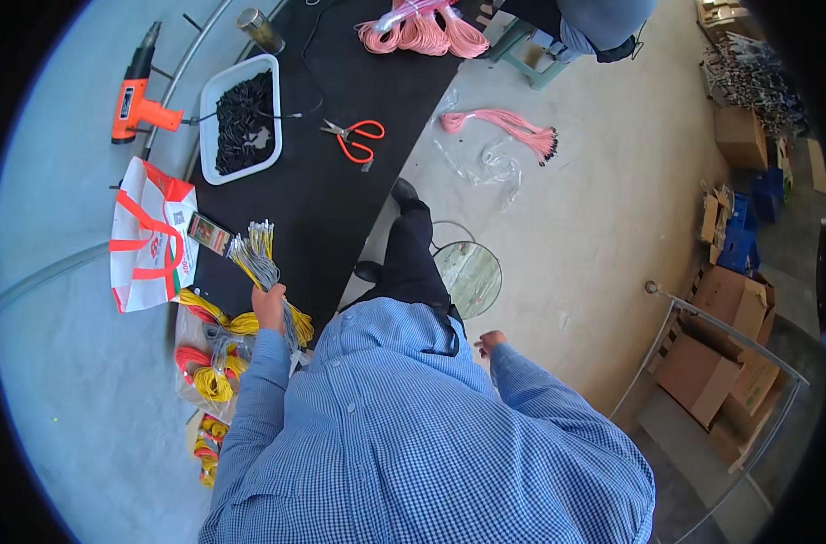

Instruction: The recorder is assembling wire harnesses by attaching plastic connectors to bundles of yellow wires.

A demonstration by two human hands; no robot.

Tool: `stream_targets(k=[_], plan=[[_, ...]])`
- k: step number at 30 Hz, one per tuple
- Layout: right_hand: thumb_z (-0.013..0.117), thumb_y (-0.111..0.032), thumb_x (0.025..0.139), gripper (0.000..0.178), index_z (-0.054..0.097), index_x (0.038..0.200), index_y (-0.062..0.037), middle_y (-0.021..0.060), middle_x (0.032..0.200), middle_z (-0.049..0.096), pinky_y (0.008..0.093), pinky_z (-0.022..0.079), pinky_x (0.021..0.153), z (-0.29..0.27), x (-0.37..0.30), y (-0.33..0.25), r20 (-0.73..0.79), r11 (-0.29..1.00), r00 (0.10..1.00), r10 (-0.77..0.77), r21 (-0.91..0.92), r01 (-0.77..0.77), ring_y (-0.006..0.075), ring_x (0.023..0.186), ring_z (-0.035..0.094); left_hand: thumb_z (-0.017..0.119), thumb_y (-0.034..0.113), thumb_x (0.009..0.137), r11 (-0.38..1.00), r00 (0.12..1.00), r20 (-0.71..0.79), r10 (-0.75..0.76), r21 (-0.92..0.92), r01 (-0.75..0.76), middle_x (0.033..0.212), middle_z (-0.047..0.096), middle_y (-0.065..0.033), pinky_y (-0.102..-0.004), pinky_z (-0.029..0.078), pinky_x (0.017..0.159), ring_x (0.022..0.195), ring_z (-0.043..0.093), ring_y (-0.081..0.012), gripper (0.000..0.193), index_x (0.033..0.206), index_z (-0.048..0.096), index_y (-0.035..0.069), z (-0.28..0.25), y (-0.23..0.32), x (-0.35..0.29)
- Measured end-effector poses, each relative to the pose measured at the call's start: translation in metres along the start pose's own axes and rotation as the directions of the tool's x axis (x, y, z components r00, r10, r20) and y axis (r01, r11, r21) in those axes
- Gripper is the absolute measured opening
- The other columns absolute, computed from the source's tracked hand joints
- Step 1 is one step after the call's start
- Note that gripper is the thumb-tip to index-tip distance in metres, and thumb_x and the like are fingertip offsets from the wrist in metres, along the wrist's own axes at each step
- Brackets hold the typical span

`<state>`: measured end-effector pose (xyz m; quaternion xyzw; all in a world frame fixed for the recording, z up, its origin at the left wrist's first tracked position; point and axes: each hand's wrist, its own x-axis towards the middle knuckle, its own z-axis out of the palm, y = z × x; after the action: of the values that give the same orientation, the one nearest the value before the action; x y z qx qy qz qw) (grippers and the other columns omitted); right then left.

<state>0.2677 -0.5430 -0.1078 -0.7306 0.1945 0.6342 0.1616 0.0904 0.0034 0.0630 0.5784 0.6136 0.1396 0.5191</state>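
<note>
Taking the black table (pixel 304 204) as landmark. Off its left edge: orange heat gun (pixel 139 113) by a metal rail (pixel 179 77); a bump could drop it if it's only resting there, and I can't see what supports it. Red-and-white bag (pixel 154 218) at the table's left edge, phone (pixel 209 234) beside it on the near left. Yellow and red cable coils (pixel 213 384) beyond the table's near-left corner, partly under each other; strands could snag if one gets pulled out. White tub (pixel 208 136) of small black pieces (pixel 242 127) at the table's far left; a sleeve or cord catching it could spill them. Left hand (pixel 270 308) over the table's near-left part, fingers wrapped around a grey cable bundle (pixel 264 268), connector ends fanned toward the phone. Loose grip would let single cables slip, and the ends could knock the phone. Orange-handled scissors (pixel 354 140) mid-table, blades apart: nick risk for anything dragged across. Pink coils (pixel 422 34) at the table's far end. Right of the table: right hand (pixel 492 342), fingers half curled, nothing visible in it; round stool (pixel 467 279) near it; pink cable bundle (pixel 508 127) on the floor, could get stepped on. Hard to read: palm side of both hands, bundle's tail below the left fist, second person (pixel 603 23) cut off at top.
</note>
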Motion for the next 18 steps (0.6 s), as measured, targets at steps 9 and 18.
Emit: stream_targets(k=[9,18], plan=[[0.053,-0.057,0.097,0.063,0.067,0.074,0.0003,0.0158,0.064,0.063,0.0473,0.051,0.064,-0.049,-0.005,-0.195,-0.548,0.827,0.774,-0.317,0.241,0.509,0.0284,0.062,0.064,0.069,0.012,0.074,0.994,0.999,0.037,0.03,0.107,-0.034,0.11,0.069,-0.0108,-0.0372,0.051,0.088,0.098,0.064,-0.0255,0.046,0.117,0.063,-0.003,-0.007,-0.014,0.022],[0.064,-0.006,0.086,0.026,0.063,0.112,-0.0008,0.0077,0.08,0.059,0.0384,0.056,0.067,-0.065,-0.062,-0.252,-0.223,0.411,0.926,-0.303,0.846,0.338,0.0243,0.072,0.063,0.064,0.009,0.075,0.979,0.992,0.103,-0.073,0.198,0.052,0.117,0.066,-0.0142,-0.0374,0.049,0.092,0.102,0.062,-0.028,0.05,0.122,0.059,-0.007,0.031,-0.003,0.037]])
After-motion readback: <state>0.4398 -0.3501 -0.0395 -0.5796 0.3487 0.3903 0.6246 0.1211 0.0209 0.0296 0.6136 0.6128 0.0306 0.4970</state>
